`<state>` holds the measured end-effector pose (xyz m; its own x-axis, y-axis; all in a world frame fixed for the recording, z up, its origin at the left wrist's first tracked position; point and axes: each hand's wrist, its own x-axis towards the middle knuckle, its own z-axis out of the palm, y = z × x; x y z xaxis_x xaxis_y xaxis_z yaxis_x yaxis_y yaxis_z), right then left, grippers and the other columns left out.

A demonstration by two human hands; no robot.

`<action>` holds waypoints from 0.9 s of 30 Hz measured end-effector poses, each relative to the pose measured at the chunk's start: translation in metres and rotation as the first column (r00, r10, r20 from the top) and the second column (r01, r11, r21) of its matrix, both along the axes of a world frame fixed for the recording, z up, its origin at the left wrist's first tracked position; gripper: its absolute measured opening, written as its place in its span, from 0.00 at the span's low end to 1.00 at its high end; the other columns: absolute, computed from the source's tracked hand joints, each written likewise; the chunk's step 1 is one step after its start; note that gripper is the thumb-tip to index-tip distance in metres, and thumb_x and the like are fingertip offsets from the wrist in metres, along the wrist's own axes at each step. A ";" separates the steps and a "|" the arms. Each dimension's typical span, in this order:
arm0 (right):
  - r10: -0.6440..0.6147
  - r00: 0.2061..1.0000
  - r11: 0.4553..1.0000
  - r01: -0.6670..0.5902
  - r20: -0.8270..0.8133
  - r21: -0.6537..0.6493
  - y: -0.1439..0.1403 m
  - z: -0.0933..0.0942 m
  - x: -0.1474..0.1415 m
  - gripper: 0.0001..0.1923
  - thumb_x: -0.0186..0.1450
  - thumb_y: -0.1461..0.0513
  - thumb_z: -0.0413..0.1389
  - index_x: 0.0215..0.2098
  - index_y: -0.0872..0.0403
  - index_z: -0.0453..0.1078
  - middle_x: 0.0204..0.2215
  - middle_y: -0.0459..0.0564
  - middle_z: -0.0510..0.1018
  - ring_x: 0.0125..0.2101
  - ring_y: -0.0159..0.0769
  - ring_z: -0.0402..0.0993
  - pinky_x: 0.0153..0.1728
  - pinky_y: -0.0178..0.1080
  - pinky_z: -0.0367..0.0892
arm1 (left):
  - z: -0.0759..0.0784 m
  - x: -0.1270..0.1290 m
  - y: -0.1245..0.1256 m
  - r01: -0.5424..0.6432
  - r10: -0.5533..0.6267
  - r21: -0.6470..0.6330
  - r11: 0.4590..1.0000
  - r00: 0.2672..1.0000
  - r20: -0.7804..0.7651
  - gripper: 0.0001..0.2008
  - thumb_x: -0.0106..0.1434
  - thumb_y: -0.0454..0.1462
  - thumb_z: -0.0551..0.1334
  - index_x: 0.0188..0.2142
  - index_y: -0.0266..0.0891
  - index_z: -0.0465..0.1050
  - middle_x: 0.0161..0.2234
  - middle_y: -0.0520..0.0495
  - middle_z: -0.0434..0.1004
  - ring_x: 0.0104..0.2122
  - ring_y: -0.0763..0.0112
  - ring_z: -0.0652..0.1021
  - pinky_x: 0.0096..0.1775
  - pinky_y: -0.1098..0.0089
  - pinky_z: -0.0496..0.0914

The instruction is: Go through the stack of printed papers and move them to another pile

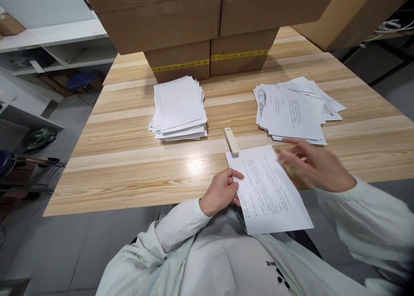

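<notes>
My left hand (222, 191) pinches the left edge of a printed white sheet (268, 188) that lies partly over the near edge of the wooden table (129, 166). My right hand (312, 163) hovers blurred above the table just right of the sheet, fingers spread, holding nothing. A cream stapler (230, 140) lies at the sheet's top left corner. A neat stack of papers (179, 108) sits to the left of centre. A looser, fanned pile of printed papers (296, 108) lies just beyond my right hand.
Large cardboard boxes (181, 33) with yellow tape stand stacked at the back of the table, another box (352, 11) at the far right. White shelving (54, 50) and a blue chair (79, 80) stand on the grey floor to the left.
</notes>
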<state>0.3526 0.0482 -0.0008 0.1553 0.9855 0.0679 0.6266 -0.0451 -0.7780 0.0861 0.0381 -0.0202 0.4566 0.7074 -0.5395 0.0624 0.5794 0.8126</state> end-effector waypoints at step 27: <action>0.327 0.724 0.860 -0.494 0.607 0.126 0.130 -0.039 -0.147 0.20 0.76 0.59 0.44 0.41 0.57 0.77 0.40 0.59 0.81 0.45 0.49 0.68 0.47 0.47 0.58 | -0.004 -0.001 0.004 0.048 -0.046 0.042 0.998 0.998 -0.043 0.12 0.59 0.27 0.54 0.41 0.42 0.61 0.21 0.62 0.62 0.15 0.74 0.73 0.18 0.74 0.71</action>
<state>0.2061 0.1783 -0.0403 -0.4071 0.8721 0.2715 0.8505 0.4703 -0.2354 0.0855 0.0416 -0.0243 0.4675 0.7088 -0.5283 0.1235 0.5394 0.8329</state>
